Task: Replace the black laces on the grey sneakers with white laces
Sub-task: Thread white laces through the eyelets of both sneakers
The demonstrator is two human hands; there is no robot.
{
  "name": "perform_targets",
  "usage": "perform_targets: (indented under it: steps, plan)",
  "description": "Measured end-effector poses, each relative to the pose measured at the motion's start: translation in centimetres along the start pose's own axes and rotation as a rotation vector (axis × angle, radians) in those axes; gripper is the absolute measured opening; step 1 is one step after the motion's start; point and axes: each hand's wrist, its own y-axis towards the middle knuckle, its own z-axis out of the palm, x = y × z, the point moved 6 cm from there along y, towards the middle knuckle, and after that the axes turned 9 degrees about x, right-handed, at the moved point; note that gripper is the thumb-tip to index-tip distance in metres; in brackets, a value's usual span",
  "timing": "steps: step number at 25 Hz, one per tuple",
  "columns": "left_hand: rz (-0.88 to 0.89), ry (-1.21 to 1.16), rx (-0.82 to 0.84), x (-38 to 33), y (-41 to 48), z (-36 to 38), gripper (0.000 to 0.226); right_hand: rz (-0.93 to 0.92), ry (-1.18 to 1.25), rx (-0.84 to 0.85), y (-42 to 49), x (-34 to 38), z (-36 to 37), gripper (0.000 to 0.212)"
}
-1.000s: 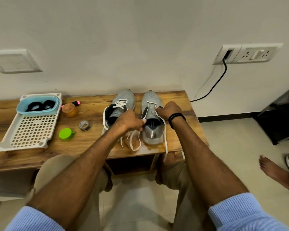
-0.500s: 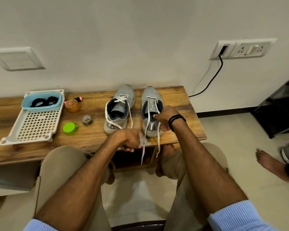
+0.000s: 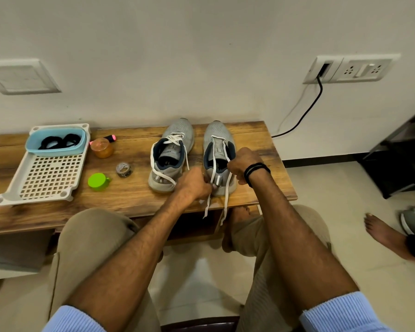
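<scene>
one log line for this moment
step: lacing right sneaker | left hand: grips white lace | right hand: grips white lace | black laces: in blue tub

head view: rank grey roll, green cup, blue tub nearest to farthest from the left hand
1. grey roll, just left of the left hand
2. green cup, further left, nearer the front edge
3. blue tub, far left, back of the white tray

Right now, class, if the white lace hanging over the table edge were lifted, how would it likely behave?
Probably floppy: the white lace droops in loose strands past the table edge. Likely light: the left hand and right hand each just pinch a strand. It may slide out, looking threaded only near the toe of the right-hand sneaker.
</scene>
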Motion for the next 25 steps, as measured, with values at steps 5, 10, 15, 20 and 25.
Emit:
perform_targets:
  steps: [5, 10, 15, 20, 25]
  plan:
    - [-0.025, 0.057, -0.008, -0.3, 0.1, -0.9, 0.008, -0.208, 0.022, -0.312, 1.7, 3.2, -2.6, 0.023]
    - [0.053, 0.055, -0.188, -2.3, 2.2, -5.3, 0.01, -0.312, -0.094, -0.257, 7.3, 6.4, -2.9, 0.012]
    - [0.111, 0.098, -0.216, -5.8, 7.9, -7.5, 0.03, -0.238, -0.376, -0.067, 12.9, 6.5, -1.5, 0.015]
    - [0.014, 0.221, -0.135, -4.8, 10.2, -4.0, 0.034, -0.243, -0.355, -0.07, 14.3, 5.6, -1.6, 0.013]
    - [0.09, 0.256, -0.193, -4.5, 10.1, -3.0, 0.029, -0.295, -0.343, -0.116, 14.4, 5.5, -2.2, 0.016]
